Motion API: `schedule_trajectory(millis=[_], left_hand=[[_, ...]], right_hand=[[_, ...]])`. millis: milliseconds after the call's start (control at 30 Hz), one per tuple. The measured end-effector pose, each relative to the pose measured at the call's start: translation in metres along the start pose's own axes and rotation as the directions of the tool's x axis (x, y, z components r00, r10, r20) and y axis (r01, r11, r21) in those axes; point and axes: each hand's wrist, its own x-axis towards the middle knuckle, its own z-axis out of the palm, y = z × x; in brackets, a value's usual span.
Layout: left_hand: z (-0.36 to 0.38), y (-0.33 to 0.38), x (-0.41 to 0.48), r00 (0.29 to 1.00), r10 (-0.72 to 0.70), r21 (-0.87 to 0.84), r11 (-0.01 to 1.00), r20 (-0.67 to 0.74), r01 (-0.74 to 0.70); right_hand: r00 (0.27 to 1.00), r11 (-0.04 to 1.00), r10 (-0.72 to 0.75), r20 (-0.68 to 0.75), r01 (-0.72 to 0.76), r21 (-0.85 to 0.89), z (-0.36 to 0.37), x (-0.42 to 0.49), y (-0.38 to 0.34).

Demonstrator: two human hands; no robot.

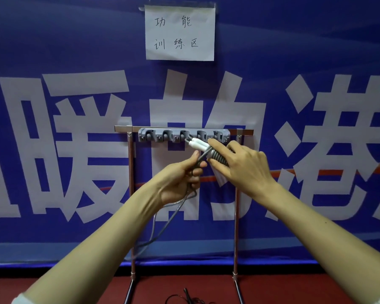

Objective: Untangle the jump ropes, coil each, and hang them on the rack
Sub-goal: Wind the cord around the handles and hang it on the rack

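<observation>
Jump rope [216,157] coiled, w/ handles tilted up-left toward rack [158,136] hooks just above. Right hand [244,167] grip clamped on coil, nearer rack; left hand [178,181] grip clamped on slack loops below. 2nd rope [184,298] on floor [75,290].

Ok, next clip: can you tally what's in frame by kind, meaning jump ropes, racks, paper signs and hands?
Jump ropes: 2, the grey rope held in both hands and the black rope on the floor
Racks: 1, the rack
Paper signs: 1, the paper sign
Hands: 2, the left hand and the right hand
Total: 6
</observation>
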Motion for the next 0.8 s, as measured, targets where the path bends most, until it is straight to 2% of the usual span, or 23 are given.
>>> schedule_trajectory(millis=[100,167,233,333,467,600,667,733,800], left_hand=[[0.003,0.005,-0.002,0.999,-0.026,0.006,1.0,0.021,0.026],[0.004,0.005,-0.001,1.0,0.022,0.022,1.0,-0.01,-0.022],[0.004,0.003,0.0,0.994,0.1,0.117,0.989,-0.044,-0.094],[-0.001,0.002,0.0,0.98,0.176,0.244,0.958,-0.093,-0.149],[-0.003,0.002,-0.002,0.978,0.211,0.266,0.942,0.008,-0.205],[0.001,-0.003,-0.003,0.938,0.347,0.305,0.892,0.01,-0.334],[0.005,-0.006,-0.005,0.908,0.418,0.357,0.854,-0.033,-0.38],[0.006,-0.009,-0.006,0.889,0.451,0.375,0.838,-0.072,-0.395],[0.007,-0.011,-0.008,0.884,0.457,0.376,0.84,-0.1,-0.392]], right_hand=[[0.998,0.996,0.061,0.02,-0.062,0.058,-0.004,-0.002,-0.001],[0.979,0.967,0.16,0.124,-0.18,0.181,-0.01,0.0,-0.003],[0.939,0.901,0.217,0.269,-0.298,0.316,-0.015,0.004,-0.002],[0.907,0.812,0.211,0.363,-0.37,0.451,-0.023,0.007,0.0],[0.848,0.64,0.191,0.495,-0.49,0.592,-0.024,0.004,-0.004],[0.758,0.415,0.277,0.591,-0.649,0.638,-0.022,0.005,-0.013],[0.711,0.371,0.298,0.637,-0.701,0.609,-0.021,0.007,-0.017],[0.695,0.339,0.272,0.665,-0.716,0.61,-0.018,0.007,-0.019],[0.663,0.25,0.24,0.709,-0.748,0.615,-0.018,0.004,-0.019]])
